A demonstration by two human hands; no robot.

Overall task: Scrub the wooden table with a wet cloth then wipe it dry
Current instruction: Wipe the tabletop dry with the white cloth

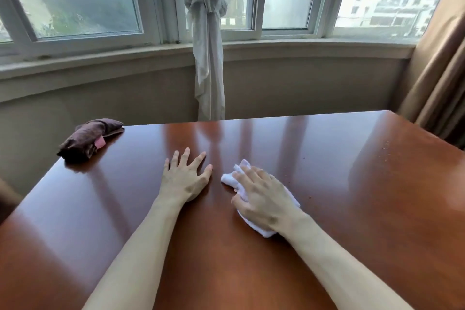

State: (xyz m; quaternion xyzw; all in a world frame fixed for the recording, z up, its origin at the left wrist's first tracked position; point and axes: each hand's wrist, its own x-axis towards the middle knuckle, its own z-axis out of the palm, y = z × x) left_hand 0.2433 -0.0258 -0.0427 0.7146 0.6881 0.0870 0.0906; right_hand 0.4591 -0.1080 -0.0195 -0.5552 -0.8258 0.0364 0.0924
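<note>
The table [327,196], a glossy reddish-brown top, fills the lower half of the frame, its far edge running across the middle. Near the centre, the right hand [264,199] lies palm down on a white cloth [230,178], pressing it to the wood; the fingers are spread and only slightly bent over the bunched fabric, with the thumb at the cloth's left edge, so the hand covers the cloth more than it clutches it. Cloth pokes out past the fingertips toward upper left and under the wrist at lower right. Just left of it, apart from the cloth, the left hand [185,177] rests flat on the bare wood with straight, splayed fingers and holds nothing. At the table's far left corner, well apart from both hands, lies a rolled dark brown cloth [88,138] with a small pink patch. Small specks dot the wood at mid right. Behind the table a knotted grey curtain [207,58] hangs before the windows [75,0], and a tan drape [437,65] falls along the right edge.
</note>
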